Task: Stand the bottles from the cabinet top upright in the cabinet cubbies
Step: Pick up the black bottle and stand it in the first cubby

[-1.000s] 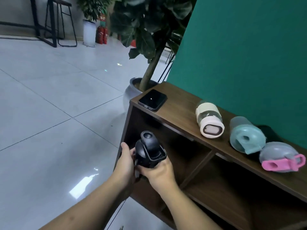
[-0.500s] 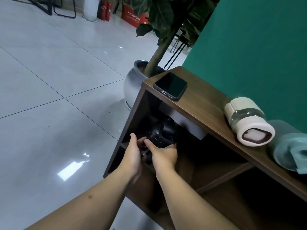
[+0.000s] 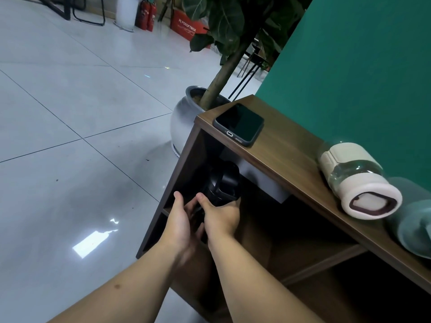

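Note:
A black bottle (image 3: 224,183) stands upright inside the top left cubby of the brown wooden cabinet (image 3: 286,159). My right hand (image 3: 221,215) wraps its body just below the lid. My left hand (image 3: 183,220) cups the bottle's lower part from the left. On the cabinet top lies a clear bottle with a cream sleeve and pink cap (image 3: 356,180) on its side. At the right edge lies a teal bottle (image 3: 415,227), partly cut off.
A black phone (image 3: 240,124) lies at the cabinet top's left end. A grey shelf bracket (image 3: 263,180) hangs under the top beside the black bottle. A potted tree in a grey pot (image 3: 182,117) stands behind the cabinet's left side. A green wall (image 3: 349,66) backs the cabinet.
Both hands have carried the black bottle from in front of the cabinet into the top left cubby. My view has dropped and shifted left, so the pink-lidded bottle is out of view.

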Demonstrator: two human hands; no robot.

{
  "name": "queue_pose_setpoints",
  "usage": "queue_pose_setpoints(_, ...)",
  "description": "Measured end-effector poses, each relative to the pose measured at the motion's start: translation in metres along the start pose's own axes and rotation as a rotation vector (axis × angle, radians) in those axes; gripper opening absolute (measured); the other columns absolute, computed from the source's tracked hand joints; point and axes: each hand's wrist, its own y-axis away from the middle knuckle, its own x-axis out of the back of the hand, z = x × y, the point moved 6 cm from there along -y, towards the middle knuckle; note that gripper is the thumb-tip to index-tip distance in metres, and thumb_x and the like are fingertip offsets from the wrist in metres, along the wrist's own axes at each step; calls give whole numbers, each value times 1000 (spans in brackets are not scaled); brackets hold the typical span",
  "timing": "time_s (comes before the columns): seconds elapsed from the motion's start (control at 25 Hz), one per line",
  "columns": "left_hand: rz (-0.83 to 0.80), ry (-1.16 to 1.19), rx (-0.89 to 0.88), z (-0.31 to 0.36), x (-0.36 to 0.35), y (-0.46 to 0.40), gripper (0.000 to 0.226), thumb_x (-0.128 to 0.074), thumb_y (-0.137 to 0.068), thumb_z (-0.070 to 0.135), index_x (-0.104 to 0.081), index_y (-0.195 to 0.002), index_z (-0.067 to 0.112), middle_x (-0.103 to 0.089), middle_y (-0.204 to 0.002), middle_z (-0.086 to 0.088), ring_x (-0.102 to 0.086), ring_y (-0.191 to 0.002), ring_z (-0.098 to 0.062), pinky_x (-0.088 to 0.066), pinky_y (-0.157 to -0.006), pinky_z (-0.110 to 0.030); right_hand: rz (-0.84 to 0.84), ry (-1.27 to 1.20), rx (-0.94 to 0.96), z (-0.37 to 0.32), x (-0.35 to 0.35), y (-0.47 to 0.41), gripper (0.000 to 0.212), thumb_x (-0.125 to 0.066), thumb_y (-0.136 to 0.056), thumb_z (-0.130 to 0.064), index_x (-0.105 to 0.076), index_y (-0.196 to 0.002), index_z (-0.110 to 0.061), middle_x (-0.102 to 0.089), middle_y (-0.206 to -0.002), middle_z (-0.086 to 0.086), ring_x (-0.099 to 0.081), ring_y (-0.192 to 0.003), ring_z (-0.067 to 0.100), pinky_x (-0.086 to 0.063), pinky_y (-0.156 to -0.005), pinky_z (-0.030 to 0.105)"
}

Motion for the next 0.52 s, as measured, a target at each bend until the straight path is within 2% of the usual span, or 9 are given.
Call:
queue_pose_setpoints(0.16,-47,35,9,1,-3,-6,81,-29,-100,76,-61,-145,18,-56,-157,-6,-42,-151,-21,-32,-126,-45,4,8,0,-1,2,-5,85,-99,-57,-38,-55,-129,-23,-76,-108,5,-75,-96,26,-62,-86,39)
queue_pose_setpoints(0.4,-82,82,23,0,-12,-9,81,-31,-101,74,-55,-152,15,-55,-158,-7,-51,-142,-21,-36,-124,-46,41,111,-11,-3,2,-6,100,-96,-53,-53,-48,-135,-19,-74,-118,12,-74,-104,34,-62,-87,45)
queue_pose_setpoints(0.52,-20,75,26,-4,-15,-5,76,-34,-101,73,-56,-149,19,-58,-154,-7,-53,-141,-27,-39,-121,-50,-1,172,-84,-4,10,2,99,-94,-56,-53,-46,-136,-18,-71,-126,15,-73,-109,36,-62,-89,48)
